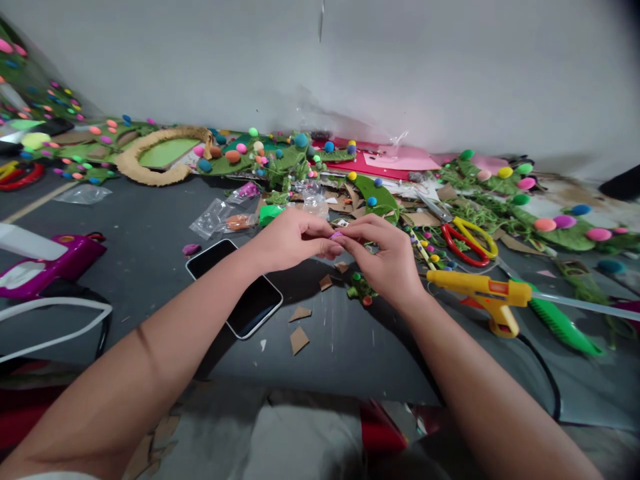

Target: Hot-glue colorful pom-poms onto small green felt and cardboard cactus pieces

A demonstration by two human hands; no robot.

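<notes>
Over the table's middle, my left hand and my right hand meet fingertip to fingertip. Between them they pinch a small piece of purple modelling clay, mostly covered by the fingers. A larger purple lump lies left of my left hand. Under my left forearm rests a phone with a dark screen. A small green piece with coloured ends lies just below my right hand. Clear packets holding coloured clay are beyond my left hand.
At right lie a yellow glue gun, red-and-yellow scissors and a green-handled cutter. A purple glue gun is at left. Cardboard scraps dot the front. Along the wall stand a cardboard ring and green leaf shapes with coloured balls.
</notes>
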